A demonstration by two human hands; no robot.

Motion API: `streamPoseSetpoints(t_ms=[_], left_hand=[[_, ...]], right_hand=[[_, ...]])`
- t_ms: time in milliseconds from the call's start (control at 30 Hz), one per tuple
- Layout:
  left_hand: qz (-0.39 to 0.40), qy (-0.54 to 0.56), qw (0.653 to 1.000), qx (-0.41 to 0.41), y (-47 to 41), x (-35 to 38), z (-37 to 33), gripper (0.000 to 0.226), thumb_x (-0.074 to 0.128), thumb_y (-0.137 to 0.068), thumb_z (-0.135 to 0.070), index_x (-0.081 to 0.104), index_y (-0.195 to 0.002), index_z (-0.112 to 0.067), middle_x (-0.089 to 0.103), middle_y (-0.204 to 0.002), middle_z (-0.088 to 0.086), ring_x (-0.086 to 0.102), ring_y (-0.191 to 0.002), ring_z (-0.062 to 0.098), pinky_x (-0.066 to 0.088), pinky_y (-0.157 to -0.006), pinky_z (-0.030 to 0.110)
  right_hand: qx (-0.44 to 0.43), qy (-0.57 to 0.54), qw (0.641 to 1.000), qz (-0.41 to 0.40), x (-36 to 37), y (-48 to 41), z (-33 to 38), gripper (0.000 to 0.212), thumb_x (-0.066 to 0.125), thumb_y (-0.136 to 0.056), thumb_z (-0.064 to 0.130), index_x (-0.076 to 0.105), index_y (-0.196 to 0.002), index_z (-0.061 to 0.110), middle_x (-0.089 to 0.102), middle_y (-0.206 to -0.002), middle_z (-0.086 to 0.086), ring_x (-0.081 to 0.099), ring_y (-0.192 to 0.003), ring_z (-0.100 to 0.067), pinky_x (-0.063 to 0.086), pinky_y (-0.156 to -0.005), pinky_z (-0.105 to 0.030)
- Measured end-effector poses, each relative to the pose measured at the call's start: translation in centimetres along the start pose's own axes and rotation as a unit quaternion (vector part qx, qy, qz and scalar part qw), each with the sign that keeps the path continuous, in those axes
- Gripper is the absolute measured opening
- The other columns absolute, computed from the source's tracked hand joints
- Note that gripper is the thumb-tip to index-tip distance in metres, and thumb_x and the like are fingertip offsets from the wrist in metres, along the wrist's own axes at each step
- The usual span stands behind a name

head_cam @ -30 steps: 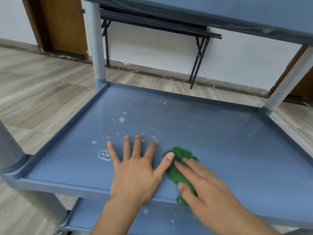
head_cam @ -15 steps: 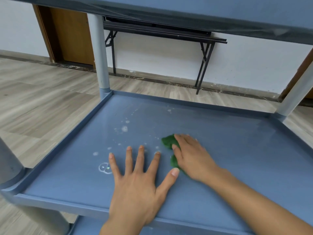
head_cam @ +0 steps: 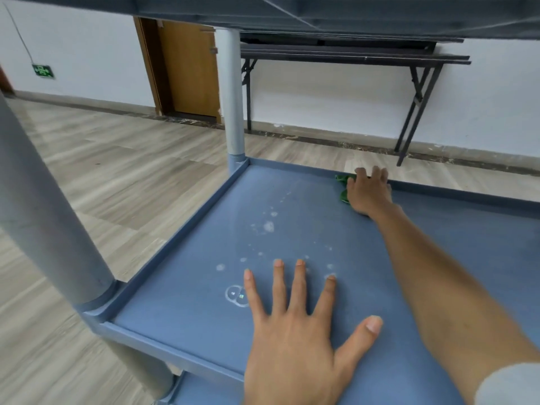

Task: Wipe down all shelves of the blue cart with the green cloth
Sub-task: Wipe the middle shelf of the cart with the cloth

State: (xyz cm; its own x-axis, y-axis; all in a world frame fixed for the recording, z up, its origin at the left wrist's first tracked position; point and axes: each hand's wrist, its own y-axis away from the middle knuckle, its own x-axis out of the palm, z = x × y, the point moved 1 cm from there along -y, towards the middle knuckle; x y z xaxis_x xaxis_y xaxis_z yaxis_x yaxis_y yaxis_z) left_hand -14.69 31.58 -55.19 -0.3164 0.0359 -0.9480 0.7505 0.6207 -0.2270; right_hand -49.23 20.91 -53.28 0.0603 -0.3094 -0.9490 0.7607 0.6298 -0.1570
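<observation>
Middle shelf of the blue cart, seen from its near edge.

- 6 o'clock, nearest: left hand lies flat on the shelf, palm down, fingers spread and straight, grasping nothing. A pale double-ring mark sits just beside its little finger, toward 9 o'clock.
- 5 o'clock: a grey sleeve at the frame corner; the bare right forearm runs from it toward 12 o'clock.
- Shelf middle: a scatter of white spots, between the two hands.
- 12 o'clock, at the far rim: right hand palm down on the green cloth, fingers stretched out to the rim, pressing rather than clenching. The cloth is mostly hidden under it; a bunched edge shows on the hand's 9 o'clock side, touching the far rim.
- 8 o'clock: near grey post, blurred. 11 o'clock: far grey post at the shelf corner.
- Overhead: underside of the upper shelf. Below the near edge: a strip of the lower shelf.
- Beyond: wood-look floor, black folding table against the white wall, brown door, green sign at 10 o'clock.
</observation>
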Motion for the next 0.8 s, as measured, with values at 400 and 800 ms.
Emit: streamPoseSetpoints(t_ms=[400, 800], left_hand=[[0.029, 0.027, 0.999, -0.007, 0.3, -1.3, 0.1, 0.099, -0.011, -0.082, -0.088, 0.038, -0.153, -0.04, 0.023, -0.169, 0.003, 0.0, -0.158, 0.031, -0.018, -0.117, 0.064], [0.011, -0.006, 0.999, -0.037, 0.3, -4.6, 3.8, 0.082, -0.001, -0.089, -0.081, 0.031, -0.155, -0.044, 0.018, -0.17, 0.0, -0.004, -0.158, 0.03, -0.023, -0.114, 0.065]], right_hand=[[-0.102, 0.006, 0.994, 0.047, -3.7, 13.5, 0.2, 0.037, 0.037, -0.101, 0.033, 0.058, -0.127, 0.018, 0.062, -0.13, -0.012, 0.059, -0.105, -0.032, 0.046, -0.086, -0.038], [-0.192, -0.042, 0.981, -0.002, -6.1, 38.8, -2.4, 0.048, 0.042, -0.095, 0.046, 0.054, -0.139, 0.031, 0.057, -0.144, 0.005, 0.052, -0.133, -0.014, 0.026, -0.112, -0.035]])
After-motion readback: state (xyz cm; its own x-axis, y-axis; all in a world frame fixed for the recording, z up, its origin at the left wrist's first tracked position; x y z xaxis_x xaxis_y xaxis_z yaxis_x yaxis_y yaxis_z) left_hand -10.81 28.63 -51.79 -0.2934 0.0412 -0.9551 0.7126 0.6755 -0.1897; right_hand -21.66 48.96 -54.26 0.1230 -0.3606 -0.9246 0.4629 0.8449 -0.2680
